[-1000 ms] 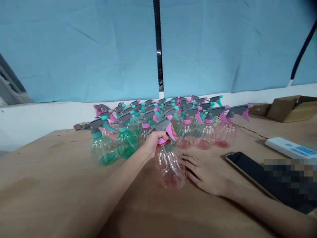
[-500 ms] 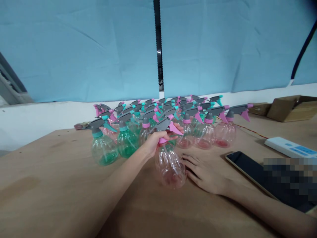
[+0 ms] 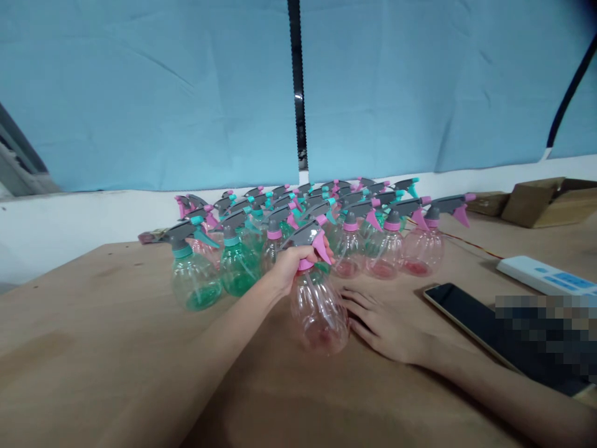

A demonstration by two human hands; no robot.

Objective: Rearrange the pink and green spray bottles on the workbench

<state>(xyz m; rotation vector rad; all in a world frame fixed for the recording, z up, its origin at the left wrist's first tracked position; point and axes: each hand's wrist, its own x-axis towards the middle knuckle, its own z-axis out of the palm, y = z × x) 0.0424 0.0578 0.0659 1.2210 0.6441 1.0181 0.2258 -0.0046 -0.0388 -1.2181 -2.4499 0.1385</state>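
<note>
A clear pink spray bottle (image 3: 319, 320) with a grey head and pink trigger stands slightly tilted at the front of the table. Round its neck, just under the head, my left hand (image 3: 293, 267) is closed, with the fingers partly hidden behind the trigger. My right hand (image 3: 380, 326) lies flat on the table, fingers stretched out, their tips close beside the bottle's right side; whether they touch it I cannot tell. Right behind stand more spray bottles, among them a green one (image 3: 196, 286) at the left and a pink one (image 3: 423, 252) at the right.
Several rows of spray bottles reach back towards the wall. On the right lie a dark phone (image 3: 494, 336) and a white power strip (image 3: 545, 277) with a thin cord. An open cardboard box (image 3: 536, 208) sits at the back right. A blue sheet (image 3: 186, 93) covers the wall.
The fingers of my left hand have curled in at the trigger, which now sits pulled closer to the neck. My right hand has stayed in place.
</note>
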